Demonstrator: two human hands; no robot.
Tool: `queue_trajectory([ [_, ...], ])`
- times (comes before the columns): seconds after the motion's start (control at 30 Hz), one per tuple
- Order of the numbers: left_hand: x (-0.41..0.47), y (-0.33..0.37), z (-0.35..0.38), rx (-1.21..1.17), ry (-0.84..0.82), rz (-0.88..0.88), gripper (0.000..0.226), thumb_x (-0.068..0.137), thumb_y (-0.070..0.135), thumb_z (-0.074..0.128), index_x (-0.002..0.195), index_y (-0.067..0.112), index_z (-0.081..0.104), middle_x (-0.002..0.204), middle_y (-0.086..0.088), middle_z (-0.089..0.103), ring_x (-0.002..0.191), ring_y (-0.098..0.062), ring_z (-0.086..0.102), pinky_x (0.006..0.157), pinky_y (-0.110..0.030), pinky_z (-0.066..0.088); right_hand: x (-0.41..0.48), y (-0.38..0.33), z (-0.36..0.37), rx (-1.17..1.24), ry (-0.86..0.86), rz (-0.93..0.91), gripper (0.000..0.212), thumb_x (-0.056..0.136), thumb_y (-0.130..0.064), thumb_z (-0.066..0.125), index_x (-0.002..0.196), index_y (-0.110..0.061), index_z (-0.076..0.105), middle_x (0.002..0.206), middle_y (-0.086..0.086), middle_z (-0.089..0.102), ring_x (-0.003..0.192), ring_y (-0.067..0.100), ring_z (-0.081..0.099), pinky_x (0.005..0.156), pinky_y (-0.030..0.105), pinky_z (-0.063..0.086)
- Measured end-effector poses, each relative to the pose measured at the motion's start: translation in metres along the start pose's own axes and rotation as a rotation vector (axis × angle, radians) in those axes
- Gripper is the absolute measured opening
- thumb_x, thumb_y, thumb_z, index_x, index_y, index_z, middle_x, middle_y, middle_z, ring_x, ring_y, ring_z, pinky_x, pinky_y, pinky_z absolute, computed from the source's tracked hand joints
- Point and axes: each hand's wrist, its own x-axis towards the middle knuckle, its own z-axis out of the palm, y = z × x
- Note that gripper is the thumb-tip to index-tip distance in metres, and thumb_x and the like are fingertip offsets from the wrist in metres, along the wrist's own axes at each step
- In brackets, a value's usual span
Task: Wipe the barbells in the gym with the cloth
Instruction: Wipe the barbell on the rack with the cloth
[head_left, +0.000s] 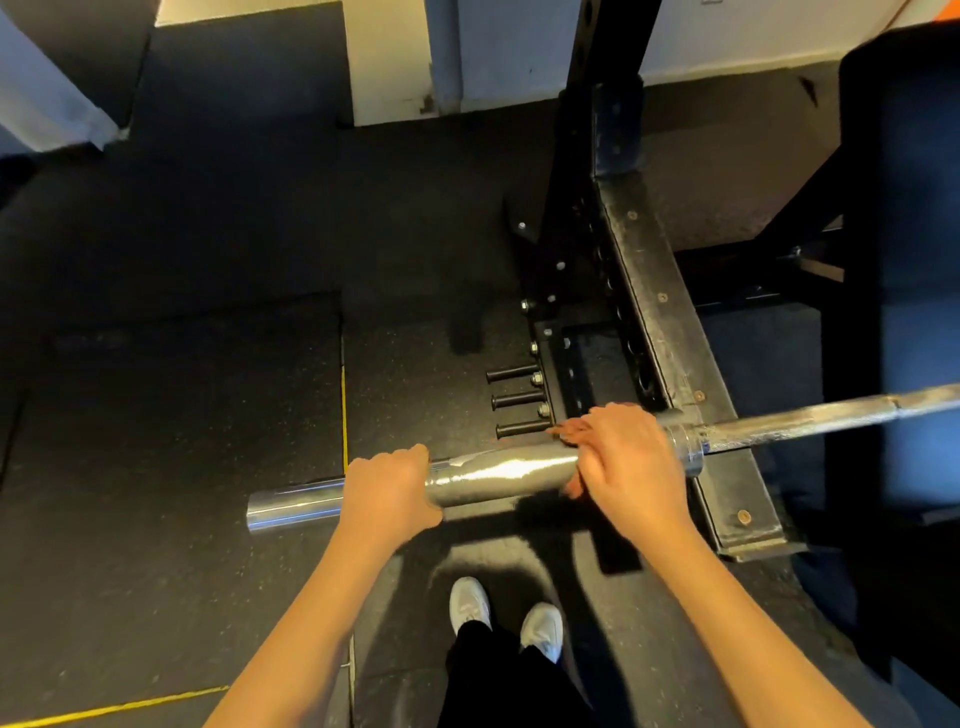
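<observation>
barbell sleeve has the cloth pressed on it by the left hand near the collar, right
No. The head view shows the right hand holding the cloth on the barbell sleeve near the collar; the left hand only grips the sleeve.

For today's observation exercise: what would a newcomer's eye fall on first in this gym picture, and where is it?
The shiny chrome barbell crossing the middle stands out first, gripped by the left hand toward its free end. The right hand holds a reddish cloth round it, close to where it lies on the black rack. Below, two white shoes stand on the dark floor.
</observation>
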Motion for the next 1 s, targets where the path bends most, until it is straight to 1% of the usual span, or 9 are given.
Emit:
queue_trajectory([
  [0.1,-0.006,0.002,0.004,0.026,0.072,-0.015,0.038,0.079,0.051,0.066,0.103,0.024,0.054,0.093,0.006,0.063,0.083,-0.016,0.062,0.065,-0.029,0.036,0.001,-0.02,0.013,-0.026,0.113,0.192,0.007,0.089,-0.02,0.054,0.086,-0.019,0.061,0.086,-0.006,0.054,0.092,0.017,0.05,0.091,0.034,0.04],
  [0.23,-0.008,0.003,0.004,0.048,0.1,-0.008,0.037,0.08,0.049,0.065,0.105,0.023,0.054,0.095,0.005,0.063,0.085,-0.017,0.062,0.065,-0.029,0.034,-0.008,-0.061,0.043,0.023,0.018,-0.086,0.03,0.085,-0.023,0.043,0.103,-0.018,0.067,0.1,-0.001,0.062,0.102,0.022,0.054,0.104,0.037,0.034],
  [0.37,-0.003,-0.013,-0.007,-0.105,-0.132,0.043,0.058,0.075,0.052,0.07,0.12,0.023,0.049,0.111,0.003,0.064,0.098,-0.021,0.062,0.078,-0.034,0.048,-0.007,-0.023,0.018,0.099,-0.079,-0.186,0.039,0.085,-0.026,0.048,0.122,-0.025,0.062,0.115,-0.009,0.061,0.114,0.012,0.051,0.105,0.028,0.031],
  [0.47,-0.002,-0.02,-0.014,-0.071,-0.204,-0.01,0.058,0.075,0.051,0.068,0.121,0.021,0.049,0.106,0.0,0.064,0.088,-0.021,0.06,0.074,-0.032,0.046,-0.004,0.001,0.004,0.074,0.019,0.031,0.014,0.088,-0.025,0.052,0.097,-0.026,0.062,0.092,-0.012,0.055,0.095,0.013,0.052,0.088,0.03,0.039],
  [0.57,-0.006,-0.015,-0.013,-0.023,-0.154,-0.016,0.047,0.08,0.048,0.065,0.114,0.02,0.05,0.098,0.001,0.061,0.079,-0.018,0.053,0.071,-0.03,0.041,0.0,-0.039,0.024,-0.004,0.123,0.159,0.02,0.092,-0.031,0.041,0.085,-0.022,0.058,0.083,-0.009,0.05,0.085,0.016,0.049,0.086,0.036,0.04],
  [0.77,-0.017,-0.009,-0.002,0.055,0.013,-0.048,0.041,0.08,0.049,0.064,0.107,0.021,0.051,0.103,0.002,0.065,0.095,-0.022,0.064,0.074,-0.034,0.041,-0.014,-0.053,0.04,-0.028,-0.012,-0.256,0.032,0.092,-0.039,0.045,0.112,-0.026,0.066,0.112,-0.009,0.063,0.11,0.018,0.053,0.097,0.037,0.035],
  [0.87,-0.02,-0.009,0.004,0.062,0.075,-0.055,0.037,0.08,0.049,0.065,0.102,0.022,0.052,0.097,0.004,0.064,0.091,-0.02,0.063,0.068,-0.031,0.037,-0.006,-0.018,0.018,-0.079,-0.037,-0.027,0.034,0.089,-0.037,0.034,0.096,-0.033,0.067,0.098,-0.01,0.063,0.103,0.017,0.055,0.094,0.037,0.037],
  [0.93,-0.02,-0.01,0.005,0.042,0.093,-0.059,0.037,0.08,0.049,0.065,0.102,0.022,0.052,0.096,0.005,0.064,0.09,-0.02,0.063,0.069,-0.032,0.037,0.002,-0.021,0.015,-0.099,0.061,0.193,0.038,0.088,-0.035,0.035,0.106,-0.025,0.067,0.095,-0.002,0.064,0.099,0.022,0.057,0.094,0.042,0.04],
  [1.0,-0.02,-0.009,0.004,0.027,0.11,-0.057,0.037,0.08,0.049,0.065,0.102,0.023,0.052,0.096,0.005,0.063,0.09,-0.02,0.063,0.069,-0.032,0.037,0.002,-0.049,0.025,-0.095,0.091,0.216,0.028,0.088,-0.03,0.046,0.109,-0.024,0.063,0.092,-0.003,0.061,0.097,0.021,0.055,0.096,0.045,0.04],
])
